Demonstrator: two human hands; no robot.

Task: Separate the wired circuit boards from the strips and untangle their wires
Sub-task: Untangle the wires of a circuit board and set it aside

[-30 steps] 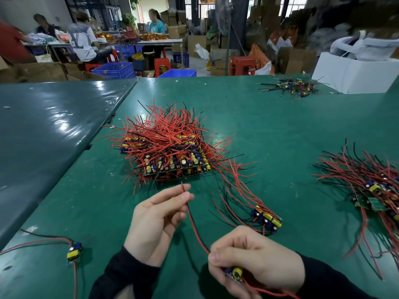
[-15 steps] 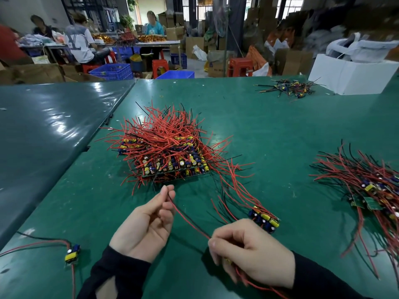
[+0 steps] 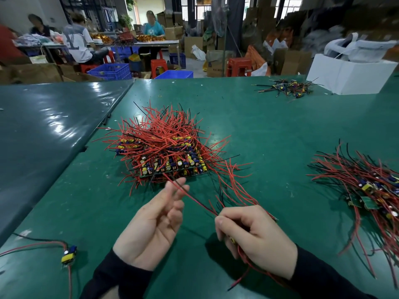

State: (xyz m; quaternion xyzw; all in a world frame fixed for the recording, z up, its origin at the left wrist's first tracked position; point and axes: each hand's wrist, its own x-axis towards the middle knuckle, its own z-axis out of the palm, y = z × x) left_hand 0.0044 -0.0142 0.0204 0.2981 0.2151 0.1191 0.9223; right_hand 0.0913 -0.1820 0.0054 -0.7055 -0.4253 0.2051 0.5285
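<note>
Our right hand (image 3: pixel 254 240) grips one board's wires low in frame, anchoring it. Our left hand (image 3: pixel 155 223), relaxed and holding nothing, lets the red wire (image 3: pixel 194 198) lie across its fingertips to straighten it.

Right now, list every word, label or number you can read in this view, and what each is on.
None can be read with certainty.
Large pale marks on the back of the seated person's grey-and-white shirt: too blurred.
Dark print on the brown cardboard carton beside the red plastic stool: too small.
Green circuit boards: no legible markings.
</note>
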